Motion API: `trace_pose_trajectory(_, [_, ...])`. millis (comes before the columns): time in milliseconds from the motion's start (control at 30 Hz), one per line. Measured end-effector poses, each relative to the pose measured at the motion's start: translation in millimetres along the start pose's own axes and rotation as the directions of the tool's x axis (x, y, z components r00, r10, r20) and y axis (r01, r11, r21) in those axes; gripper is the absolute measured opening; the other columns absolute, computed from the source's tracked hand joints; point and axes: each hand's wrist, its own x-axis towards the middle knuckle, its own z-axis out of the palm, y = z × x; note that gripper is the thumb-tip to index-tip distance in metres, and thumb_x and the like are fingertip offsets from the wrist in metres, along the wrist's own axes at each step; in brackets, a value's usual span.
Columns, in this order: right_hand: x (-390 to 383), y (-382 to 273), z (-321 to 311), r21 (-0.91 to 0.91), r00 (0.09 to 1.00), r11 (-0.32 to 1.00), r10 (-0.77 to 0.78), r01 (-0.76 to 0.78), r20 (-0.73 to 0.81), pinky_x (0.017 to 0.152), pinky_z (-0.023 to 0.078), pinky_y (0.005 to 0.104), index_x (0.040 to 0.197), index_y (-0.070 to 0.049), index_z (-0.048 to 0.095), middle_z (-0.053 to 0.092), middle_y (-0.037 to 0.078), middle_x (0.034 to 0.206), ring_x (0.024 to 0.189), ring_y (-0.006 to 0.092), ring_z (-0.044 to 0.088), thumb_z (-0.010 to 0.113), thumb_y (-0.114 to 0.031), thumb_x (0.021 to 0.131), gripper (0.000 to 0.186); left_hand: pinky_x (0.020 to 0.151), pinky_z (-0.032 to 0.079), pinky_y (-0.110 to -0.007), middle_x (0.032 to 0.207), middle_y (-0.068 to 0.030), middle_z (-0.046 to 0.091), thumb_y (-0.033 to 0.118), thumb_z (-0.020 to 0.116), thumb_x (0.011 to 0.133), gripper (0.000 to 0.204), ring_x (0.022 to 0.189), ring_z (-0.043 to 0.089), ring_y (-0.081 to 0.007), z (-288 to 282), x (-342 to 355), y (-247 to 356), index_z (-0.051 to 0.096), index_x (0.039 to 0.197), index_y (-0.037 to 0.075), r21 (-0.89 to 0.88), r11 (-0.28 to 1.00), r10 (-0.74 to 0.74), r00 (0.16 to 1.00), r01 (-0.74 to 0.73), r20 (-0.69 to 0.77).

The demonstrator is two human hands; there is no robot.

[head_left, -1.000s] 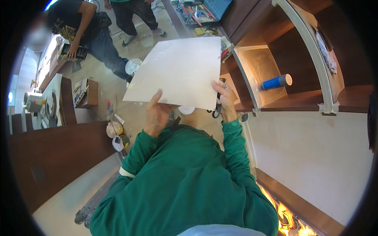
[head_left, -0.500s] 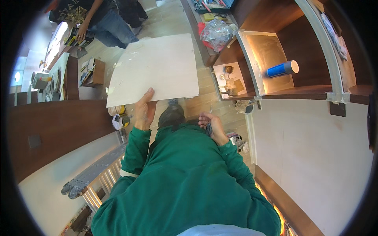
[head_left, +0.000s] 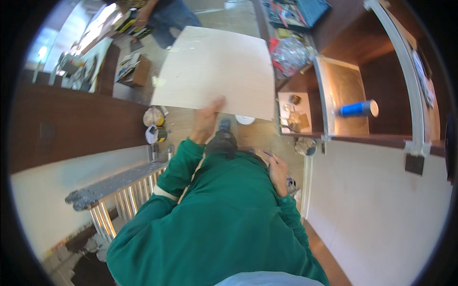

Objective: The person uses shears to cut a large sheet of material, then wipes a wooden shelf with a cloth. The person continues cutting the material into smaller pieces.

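My left hand (head_left: 206, 121) grips the near edge of a pale, thin square board (head_left: 214, 66), thumb on top, and holds it out in front of me. A small pale scrap clings to its left edge. My right hand (head_left: 277, 174) is off the board, low beside my green-clad body, with bent fingers round something small and dark, too blurred to name. A round white object (head_left: 244, 119) shows on the floor under the board's near edge.
A person's leg (head_left: 179, 21) is beyond the board. Wooden shelving (head_left: 391, 71) at right holds a blue cylinder (head_left: 352, 108); a toolbox (head_left: 291, 9) and plastic bag (head_left: 292, 53) lie behind. An aluminium ladder (head_left: 119, 186), cans (head_left: 157, 134) and a carton (head_left: 138, 71) are at left.
My right hand let go of the board and dropped toward my body. My left hand still holds it, lately farther forward and right. The co-worker's body shows less at the top.
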Motion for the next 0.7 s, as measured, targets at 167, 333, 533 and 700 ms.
trace_pose_trajectory(167, [0.0, 2.7, -9.3, 0.004, 0.999, 0.999, 0.045, -0.045, -0.009, 0.081, 0.044, 0.0213, 0.116, 0.001, 0.070, 0.070, 0.009, 0.095, 0.087, 0.0116, 0.057, 0.055, -0.010, 0.091, 0.031, 0.088, 0.049, -0.038, 0.105, -0.0126, 0.067, 0.016, 0.064, 0.093, 0.025, 0.096, 0.063, -0.0257, 18.1, 1.5, -14.4, 0.064, 0.109, -0.003, 0.468, 0.823, 0.330, 0.942, -0.322, 0.068])
trace_pose_trajectory(333, [-7.7, 12.0, -18.0, -0.084, 0.997, 0.994, 0.060, -0.063, -0.042, 0.069, 0.041, 0.0263, 0.116, 0.001, 0.069, 0.061, 0.002, 0.079, 0.072, 0.0115, 0.052, 0.055, -0.011, 0.091, 0.031, 0.082, 0.049, -0.042, 0.098, -0.0211, 0.063, 0.004, 0.061, 0.085, 0.040, 0.086, 0.060, -0.0365, 23.3, 5.9, -36.2, 0.054, 0.122, -0.006, 0.714, 0.493, 0.511, 0.830, -0.497, 0.224])
trace_pose_trajectory(533, [-10.3, 16.7, -23.3, -0.096, 0.992, 0.994, 0.037, -0.049, -0.122, 0.069, 0.044, 0.0270, 0.115, -0.003, 0.071, 0.061, 0.008, 0.075, 0.071, 0.0140, 0.054, 0.059, -0.015, 0.089, 0.030, 0.078, 0.052, -0.043, 0.106, -0.0218, 0.061, -0.003, 0.057, 0.072, 0.060, 0.092, 0.059, -0.0388, 1.0, 22.6, -61.5, 0.044, 0.130, -0.011, 0.830, -0.074, 0.656, 0.600, -0.553, 0.459])
trace_pose_trajectory(700, [-14.4, 15.2, -29.5, -0.144, 0.989, 0.989, 0.000, -0.021, -0.148, 0.063, 0.039, 0.0255, 0.116, -0.006, 0.071, 0.053, 0.002, 0.076, 0.065, 0.0105, 0.047, 0.060, -0.014, 0.091, 0.028, 0.075, 0.054, -0.038, 0.101, -0.0208, 0.059, 0.000, 0.058, 0.072, 0.058, 0.091, 0.059, -0.0355, -20.9, 40.5, -69.6, 0.046, 0.127, -0.012, 0.843, -0.079, 0.554, 0.679, -0.533, 0.481])
